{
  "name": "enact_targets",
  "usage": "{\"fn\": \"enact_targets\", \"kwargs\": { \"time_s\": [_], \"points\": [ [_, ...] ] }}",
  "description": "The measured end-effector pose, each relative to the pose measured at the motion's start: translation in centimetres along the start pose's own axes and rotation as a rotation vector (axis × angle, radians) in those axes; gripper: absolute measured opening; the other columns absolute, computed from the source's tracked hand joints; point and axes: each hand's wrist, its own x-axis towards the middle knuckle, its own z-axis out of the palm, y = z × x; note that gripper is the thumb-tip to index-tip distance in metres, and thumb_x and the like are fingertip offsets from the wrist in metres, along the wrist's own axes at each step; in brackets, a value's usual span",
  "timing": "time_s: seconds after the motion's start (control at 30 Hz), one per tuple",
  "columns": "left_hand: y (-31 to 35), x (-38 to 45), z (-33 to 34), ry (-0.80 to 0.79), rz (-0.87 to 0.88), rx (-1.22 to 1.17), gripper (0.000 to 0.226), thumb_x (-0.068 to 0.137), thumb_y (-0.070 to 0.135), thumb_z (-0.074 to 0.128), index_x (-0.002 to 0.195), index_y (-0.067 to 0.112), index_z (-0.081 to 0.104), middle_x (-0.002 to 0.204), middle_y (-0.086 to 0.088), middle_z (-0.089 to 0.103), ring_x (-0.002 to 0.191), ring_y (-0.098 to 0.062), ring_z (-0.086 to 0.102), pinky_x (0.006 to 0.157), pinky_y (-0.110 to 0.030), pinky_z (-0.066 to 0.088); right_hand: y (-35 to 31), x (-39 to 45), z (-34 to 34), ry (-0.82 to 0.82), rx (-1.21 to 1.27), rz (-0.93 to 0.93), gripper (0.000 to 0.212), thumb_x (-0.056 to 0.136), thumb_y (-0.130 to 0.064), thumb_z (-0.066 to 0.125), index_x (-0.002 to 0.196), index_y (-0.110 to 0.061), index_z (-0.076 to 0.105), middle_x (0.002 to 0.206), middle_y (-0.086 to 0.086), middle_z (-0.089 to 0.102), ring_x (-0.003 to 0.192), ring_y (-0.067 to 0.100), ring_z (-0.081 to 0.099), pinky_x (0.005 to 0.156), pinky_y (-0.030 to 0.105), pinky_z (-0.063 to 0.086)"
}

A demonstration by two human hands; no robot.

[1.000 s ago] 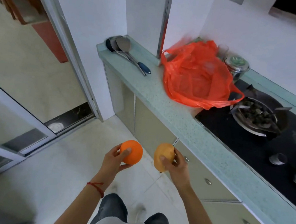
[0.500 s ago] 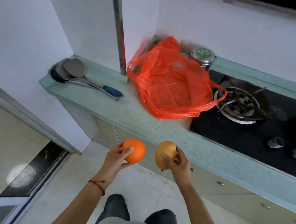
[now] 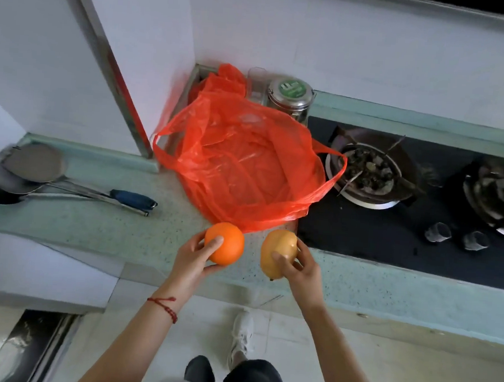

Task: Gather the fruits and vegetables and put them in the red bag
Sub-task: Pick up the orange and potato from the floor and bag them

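Note:
A red plastic bag (image 3: 246, 166) sits open on the pale green counter (image 3: 93, 224), its mouth facing up and its handles spread to either side. My left hand (image 3: 190, 261) holds an orange (image 3: 224, 242) just in front of the bag's near edge. My right hand (image 3: 299, 268) grips a yellow mango (image 3: 278, 249) beside it. Both fruits hover over the counter's front strip, a little short of the bag.
Metal ladles and a blue-handled utensil (image 3: 131, 198) lie at the counter's left end. Right of the bag is a black gas hob (image 3: 406, 231) with a burner (image 3: 368, 175) and two knobs (image 3: 437, 232). A steel canister (image 3: 291, 96) stands behind the bag.
I have stepped closer to the counter. Both hands have carried the orange and the mango forward and up, from below the counter edge to just before the bag.

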Motion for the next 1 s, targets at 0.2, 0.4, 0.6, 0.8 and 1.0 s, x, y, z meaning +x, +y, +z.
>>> {"fn": "enact_targets", "kwargs": {
  "time_s": [0.2,0.4,0.6,0.8,1.0],
  "points": [
    [4.1,4.8,2.5,0.022,0.014,-0.015,0.027,0.082,0.022,0.064,0.107,0.02,0.053,0.119,-0.011,0.053,0.099,-0.025,0.06,0.064,-0.034,0.059,-3.8,6.5,0.7,-0.033,-0.006,-0.037,0.061,0.08,-0.023,0.071,0.134,-0.018,0.043,0.115,0.0,0.056,0.104,0.017,0.056,0.081,0.03,0.049],
    [7.4,9.5,4.8,0.054,0.001,-0.05,0.04,0.08,0.024,0.066,0.116,0.014,0.052,0.123,-0.013,0.052,0.099,-0.025,0.059,0.061,-0.035,0.059,-6.7,12.4,1.3,-0.048,-0.02,-0.026,0.066,0.079,-0.025,0.071,0.137,-0.015,0.04,0.12,-0.002,0.05,0.109,0.015,0.051,0.083,0.028,0.046],
    [10.2,14.9,6.0,0.035,0.01,0.062,0.052,0.081,0.028,0.066,0.127,0.012,0.049,0.129,-0.012,0.05,0.109,-0.027,0.055,0.074,-0.038,0.057,-8.0,18.1,3.2,0.011,-0.11,-0.017,0.067,0.078,-0.029,0.072,0.136,-0.015,0.041,0.126,0.002,0.051,0.118,0.017,0.048,0.099,0.038,0.044],
    [12.6,20.1,7.1,0.025,-0.012,0.116,0.048,0.083,0.024,0.065,0.126,0.011,0.05,0.123,-0.01,0.05,0.102,-0.024,0.054,0.074,-0.038,0.055,-8.8,22.5,5.4,0.1,-0.175,0.004,0.066,0.08,-0.028,0.07,0.136,-0.012,0.041,0.132,0.007,0.051,0.118,0.017,0.048,0.097,0.032,0.043],
    [14.5,24.3,8.1,0.027,-0.036,0.18,0.053,0.083,0.025,0.066,0.13,0.009,0.046,0.119,-0.009,0.049,0.102,-0.024,0.053,0.075,-0.038,0.052,-9.7,26.6,6.9,0.146,-0.226,0.039,0.067,0.079,-0.028,0.071,0.137,-0.012,0.04,0.135,0.009,0.05,0.122,0.022,0.048,0.091,0.025,0.039]
  ]
}}
